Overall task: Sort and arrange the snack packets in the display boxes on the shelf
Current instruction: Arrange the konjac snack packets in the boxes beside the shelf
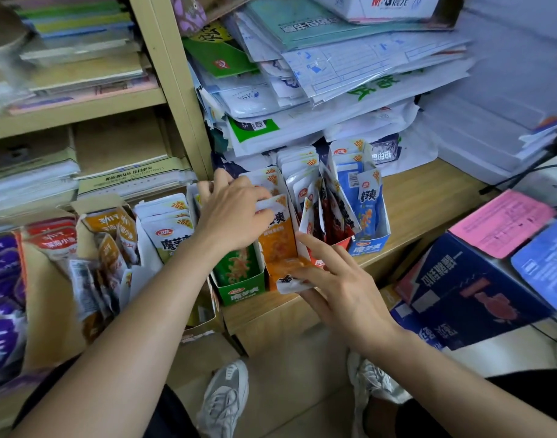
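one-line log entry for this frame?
phase: sorting | left hand: grips white-topped orange foil snack packet in orange cardboard display box | right hand: straight fingers touch that box's front

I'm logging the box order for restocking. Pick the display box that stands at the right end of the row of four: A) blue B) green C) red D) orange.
A: the blue display box sits rightmost, just past the red display box, with the wooden shelf running on beyond it.
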Demonstrator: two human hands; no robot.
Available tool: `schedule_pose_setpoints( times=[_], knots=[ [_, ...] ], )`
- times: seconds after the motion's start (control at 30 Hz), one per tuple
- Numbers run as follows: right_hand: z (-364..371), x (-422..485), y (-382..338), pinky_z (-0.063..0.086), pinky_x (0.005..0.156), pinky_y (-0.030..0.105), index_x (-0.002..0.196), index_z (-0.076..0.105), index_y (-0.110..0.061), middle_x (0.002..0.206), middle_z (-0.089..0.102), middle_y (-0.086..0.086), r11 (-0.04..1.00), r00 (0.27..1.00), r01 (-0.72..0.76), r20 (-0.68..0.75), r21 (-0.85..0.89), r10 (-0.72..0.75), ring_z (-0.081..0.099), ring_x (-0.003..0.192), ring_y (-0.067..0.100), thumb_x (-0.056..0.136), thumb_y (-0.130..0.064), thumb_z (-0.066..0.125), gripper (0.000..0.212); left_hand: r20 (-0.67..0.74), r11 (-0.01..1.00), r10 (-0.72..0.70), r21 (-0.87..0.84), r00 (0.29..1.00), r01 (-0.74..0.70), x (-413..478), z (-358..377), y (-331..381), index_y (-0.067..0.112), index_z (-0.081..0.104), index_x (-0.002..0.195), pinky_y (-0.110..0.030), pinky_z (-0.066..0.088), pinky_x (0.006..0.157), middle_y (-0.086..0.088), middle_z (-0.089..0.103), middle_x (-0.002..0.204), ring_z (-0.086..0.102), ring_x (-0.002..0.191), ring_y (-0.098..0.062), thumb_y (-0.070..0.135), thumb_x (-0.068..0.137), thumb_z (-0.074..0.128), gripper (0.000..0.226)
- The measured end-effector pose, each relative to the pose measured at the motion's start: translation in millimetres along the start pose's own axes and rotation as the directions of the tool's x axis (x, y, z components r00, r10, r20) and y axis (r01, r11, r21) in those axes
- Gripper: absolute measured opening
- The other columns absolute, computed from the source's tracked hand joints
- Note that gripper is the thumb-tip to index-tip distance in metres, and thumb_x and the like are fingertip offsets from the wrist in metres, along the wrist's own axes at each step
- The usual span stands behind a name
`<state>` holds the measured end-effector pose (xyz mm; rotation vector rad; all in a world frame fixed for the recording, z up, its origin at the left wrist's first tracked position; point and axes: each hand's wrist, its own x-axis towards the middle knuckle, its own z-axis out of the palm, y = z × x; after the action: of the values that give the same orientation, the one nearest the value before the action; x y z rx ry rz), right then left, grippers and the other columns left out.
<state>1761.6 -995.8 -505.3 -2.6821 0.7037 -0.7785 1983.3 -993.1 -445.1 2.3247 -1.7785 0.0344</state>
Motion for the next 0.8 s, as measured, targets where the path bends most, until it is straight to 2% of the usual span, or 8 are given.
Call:
schedule_pose_setpoints(
  times=[0.1,0.2,0.37,0.43,0.53,0.6,0.67,0.8],
  knots=[
    [-1,-1,2,0.052,0.088,0.038,0.111,0.067,-0.017,0.148,0.048,-0.001,0.999,0.998,-0.017,-0.063,0.040,0.020,0.056,0.118,0.022,0.096,-0.033,0.061,0.022,0.187,0.957,0.118,-0.284,0.975,-0.061,-9,-14,-9,0.034,0.075,0.094,-0.041,0.023,0.093,0.009,0.065,0.113,0.037,0.112,-0.017,0.043,0.094,0.052,0.025],
    [-4,-1,0,0.054,0.089,0.036,0.123,0.056,-0.018,0.142,0.050,-0.001,1.000,0.993,-0.020,-0.120,0.019,0.022,0.057,0.120,0.021,0.090,-0.028,0.072,0.038,0.360,0.854,0.217,-0.521,0.907,0.002,-23,-33,-18,0.051,0.073,0.089,-0.037,0.021,0.097,0.013,0.061,0.111,0.039,0.113,-0.001,0.035,0.096,0.049,0.030],
    [-5,3,3,0.051,0.075,0.038,0.136,0.061,-0.020,0.120,0.053,0.010,0.994,0.991,0.007,-0.131,-0.113,-0.022,0.054,0.099,0.026,0.092,-0.033,0.066,0.045,0.515,0.862,0.349,-0.505,0.783,-0.052,-33,-35,-29,0.059,0.074,0.089,-0.050,0.014,0.115,0.021,0.051,0.132,0.033,0.133,-0.012,0.056,0.073,0.039,0.039],
    [-5,3,5,0.049,0.075,0.039,0.118,0.071,-0.019,0.118,0.053,0.008,0.992,0.992,0.029,-0.117,-0.120,-0.043,0.052,0.100,0.027,0.091,-0.029,0.068,0.030,0.480,0.832,0.360,-0.554,0.800,-0.042,-34,-33,-27,0.053,0.076,0.091,-0.049,0.021,0.113,0.018,0.058,0.124,0.041,0.129,-0.013,0.052,0.074,0.042,0.039],
    [-2,1,6,0.049,0.076,0.038,0.105,0.075,-0.017,0.120,0.056,0.007,0.993,0.995,0.031,-0.092,-0.112,-0.041,0.051,0.106,0.027,0.089,-0.024,0.071,0.019,0.214,0.714,0.247,-0.699,0.945,-0.028,-34,-38,-27,0.031,0.081,0.090,-0.033,0.045,0.095,0.017,0.072,0.097,0.063,0.103,-0.003,0.029,0.080,0.052,0.031],
    [-1,1,6,0.049,0.077,0.037,0.102,0.075,-0.017,0.121,0.057,0.007,0.993,0.996,0.027,-0.083,-0.115,-0.037,0.051,0.108,0.027,0.088,-0.024,0.073,0.017,-0.072,0.800,0.057,-0.593,0.996,-0.089,-30,-39,-34,0.027,0.079,0.092,-0.034,0.049,0.090,0.016,0.073,0.092,0.065,0.096,-0.006,0.024,0.082,0.052,0.029],
    [-1,2,5,0.049,0.078,0.038,0.100,0.076,-0.016,0.122,0.057,0.008,0.992,0.995,0.032,-0.087,-0.119,-0.042,0.051,0.108,0.028,0.089,-0.025,0.070,0.016,-0.275,0.965,-0.021,-0.255,0.961,-0.053,-25,-38,-48,0.030,0.075,0.106,-0.040,0.042,0.092,0.011,0.070,0.099,0.059,0.104,-0.018,0.029,0.085,0.048,0.035],
    [-1,7,1,0.049,0.078,0.042,0.098,0.076,-0.015,0.122,0.057,0.009,0.993,0.993,0.036,-0.106,-0.116,-0.048,0.051,0.106,0.031,0.092,-0.030,0.059,0.024,-0.056,0.985,-0.054,0.163,0.997,0.062,-26,-25,-62,0.032,0.059,0.134,-0.046,0.021,0.100,0.009,0.051,0.141,0.031,0.133,-0.024,0.039,0.094,0.050,0.042]
  ],
)
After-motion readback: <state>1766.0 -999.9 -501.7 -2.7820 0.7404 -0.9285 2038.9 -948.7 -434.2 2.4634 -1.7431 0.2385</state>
